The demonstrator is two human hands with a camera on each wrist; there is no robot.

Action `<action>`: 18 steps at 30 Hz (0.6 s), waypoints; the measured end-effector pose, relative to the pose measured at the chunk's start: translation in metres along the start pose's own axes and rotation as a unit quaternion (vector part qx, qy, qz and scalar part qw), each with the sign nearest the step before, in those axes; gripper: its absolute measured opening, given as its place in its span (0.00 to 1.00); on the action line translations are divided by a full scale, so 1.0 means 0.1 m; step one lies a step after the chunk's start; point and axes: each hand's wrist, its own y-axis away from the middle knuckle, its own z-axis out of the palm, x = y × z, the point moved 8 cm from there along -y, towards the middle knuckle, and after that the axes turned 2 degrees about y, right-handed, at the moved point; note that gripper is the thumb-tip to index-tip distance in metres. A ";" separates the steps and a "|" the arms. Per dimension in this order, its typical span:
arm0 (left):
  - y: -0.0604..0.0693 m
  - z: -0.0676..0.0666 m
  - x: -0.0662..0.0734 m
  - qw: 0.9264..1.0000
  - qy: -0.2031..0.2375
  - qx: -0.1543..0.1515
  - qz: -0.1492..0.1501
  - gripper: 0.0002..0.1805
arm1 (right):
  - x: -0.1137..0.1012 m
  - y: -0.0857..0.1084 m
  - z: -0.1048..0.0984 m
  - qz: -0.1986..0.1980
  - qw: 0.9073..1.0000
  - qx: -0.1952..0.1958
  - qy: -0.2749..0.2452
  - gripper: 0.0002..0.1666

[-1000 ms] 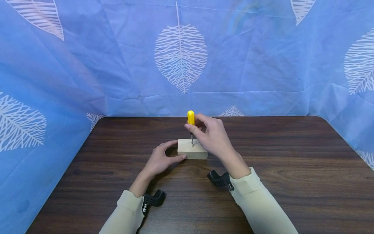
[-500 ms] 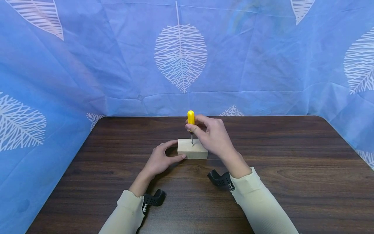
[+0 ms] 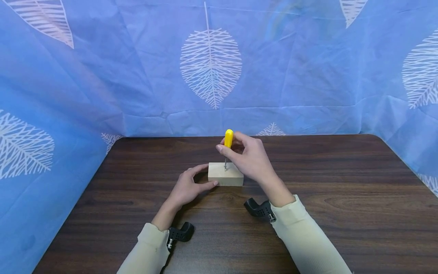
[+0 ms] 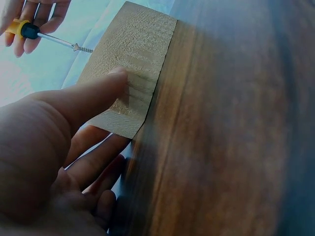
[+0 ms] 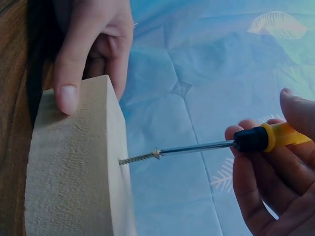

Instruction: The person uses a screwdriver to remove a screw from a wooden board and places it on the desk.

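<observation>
A pale wooden block (image 3: 219, 181) lies on the table, and a screw (image 5: 140, 158) stands with its point in the upper face, most of its thread showing. My left hand (image 3: 186, 187) grips the block's left end, the thumb on its near side and fingers behind. My right hand (image 3: 253, 158) holds a screwdriver (image 3: 229, 138) with a yellow handle and black collar, its shaft meeting the screw head. In the right wrist view the fingers lie around the handle and collar. The left wrist view shows the screwdriver's collar (image 4: 29, 30) and shaft beyond the block.
The dark wood-grain table (image 3: 325, 175) reaches back to a blue cloth (image 3: 154, 76) printed with white leaves. Black wrist mounts (image 3: 181, 231) sit at both cuffs, just above the tabletop.
The screwdriver's handle has tipped slightly right, from nearly upright to a lean, while its tip stays at the screw. The right fingers have shifted a little. Left hand and block keep their place.
</observation>
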 end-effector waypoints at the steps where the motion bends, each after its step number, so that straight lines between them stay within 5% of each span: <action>1: 0.00 0.00 0.00 1.000 0.000 0.000 0.000 0.39 | 0.00 0.00 0.00 -0.001 1.000 0.003 -0.001 0.10; 10: 0.00 0.00 0.00 1.000 -0.003 0.002 -0.003 0.39 | -0.03 0.02 -0.01 -0.020 1.000 0.010 -0.017 0.09; 18: 0.00 0.00 -0.01 1.000 0.002 0.001 -0.003 0.39 | -0.01 0.01 0.04 -0.005 0.999 -0.039 -0.011 0.13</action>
